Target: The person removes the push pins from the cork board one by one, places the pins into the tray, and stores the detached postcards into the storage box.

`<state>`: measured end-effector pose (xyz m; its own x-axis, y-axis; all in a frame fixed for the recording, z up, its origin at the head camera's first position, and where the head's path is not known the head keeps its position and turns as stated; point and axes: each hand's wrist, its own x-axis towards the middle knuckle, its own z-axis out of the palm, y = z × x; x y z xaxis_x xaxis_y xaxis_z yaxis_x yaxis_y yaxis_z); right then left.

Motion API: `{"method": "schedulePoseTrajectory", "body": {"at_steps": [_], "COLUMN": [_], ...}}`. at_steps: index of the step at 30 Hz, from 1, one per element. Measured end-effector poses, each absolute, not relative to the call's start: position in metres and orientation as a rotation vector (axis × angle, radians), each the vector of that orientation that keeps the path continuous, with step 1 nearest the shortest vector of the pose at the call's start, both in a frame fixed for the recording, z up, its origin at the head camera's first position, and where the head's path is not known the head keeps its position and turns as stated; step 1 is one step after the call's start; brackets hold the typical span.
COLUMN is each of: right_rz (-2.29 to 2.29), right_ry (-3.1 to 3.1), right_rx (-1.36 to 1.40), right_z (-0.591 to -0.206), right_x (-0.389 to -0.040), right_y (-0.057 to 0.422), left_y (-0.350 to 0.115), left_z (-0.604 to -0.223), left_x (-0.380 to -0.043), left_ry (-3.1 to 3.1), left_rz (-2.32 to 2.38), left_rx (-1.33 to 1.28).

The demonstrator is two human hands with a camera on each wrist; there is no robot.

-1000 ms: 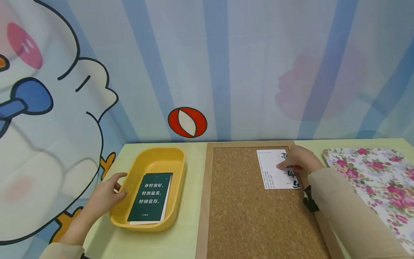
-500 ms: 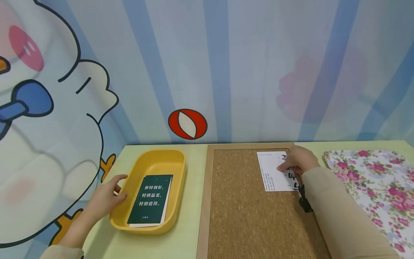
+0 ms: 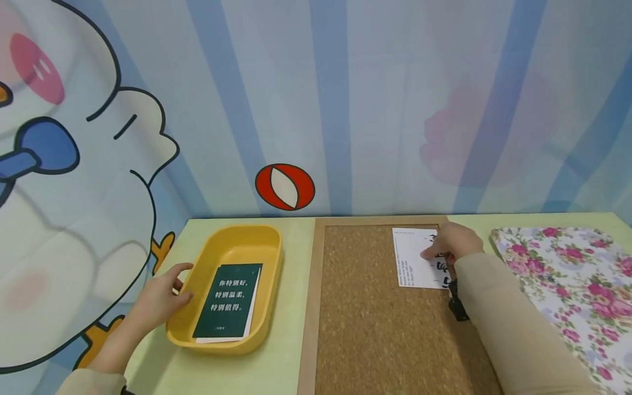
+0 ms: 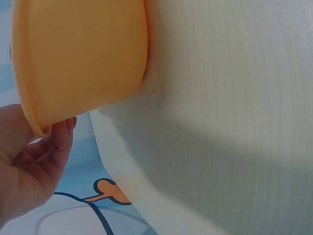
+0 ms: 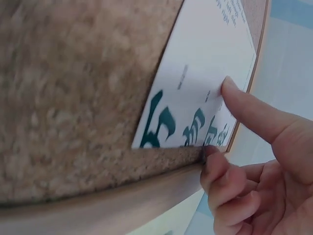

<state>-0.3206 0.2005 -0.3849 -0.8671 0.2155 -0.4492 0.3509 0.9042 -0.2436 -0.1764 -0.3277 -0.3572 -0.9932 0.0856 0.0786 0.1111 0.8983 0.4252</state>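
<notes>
My left hand [image 3: 160, 296] holds the left rim of a yellow plastic tray [image 3: 275, 274], thumb over the inside and fingers outside. In the left wrist view, the fingers [image 4: 61, 142] curl under the rim. A dark green card [image 3: 229, 302] with white Chinese writing lies in the tray on top of a white-edged one. At the upper right of a framed corkboard [image 3: 380, 340], my right hand [image 3: 456, 241] pinches a white card [image 3: 415, 258] by its right edge. The right wrist view has the thumb [image 5: 244, 103] on the card's face and the fingertips at its edge, over green brush lettering.
A flower-patterned tray [image 3: 568, 274] sits to the right of the board on the pale yellow table [image 3: 291, 307]. A striped cartoon backdrop [image 3: 380, 109] rises right behind the table's back edge.
The white card has turned slightly, its lower end shifting left, and my right wrist and sleeve have swung a little left. My left hand stays on the yellow tray.
</notes>
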Motion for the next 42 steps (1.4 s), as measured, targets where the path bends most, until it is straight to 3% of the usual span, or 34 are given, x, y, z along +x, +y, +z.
{"method": "schedulePoseTrajectory", "body": {"at_steps": [5,14,42], "right_rz": [-0.461,-0.490,-0.622], "right_ry": [2.630,2.716,2.750], "right_rx": [0.458,0.351,0.392], "right_z": [-0.397,-0.340,-0.341], "right_x": [-0.332,-0.281,-0.278], "right_y": [0.204,0.178,0.178], "left_y": [-0.328,-0.325,-0.326], "left_z": [-0.356,-0.355,-0.355], "left_x": [-0.176,-0.174,-0.175], "left_ry": [-3.001,-3.009,-3.015], "left_rz": [-0.664,-0.669,-0.681], "left_rx": [-0.167,-0.156,-0.142]}}
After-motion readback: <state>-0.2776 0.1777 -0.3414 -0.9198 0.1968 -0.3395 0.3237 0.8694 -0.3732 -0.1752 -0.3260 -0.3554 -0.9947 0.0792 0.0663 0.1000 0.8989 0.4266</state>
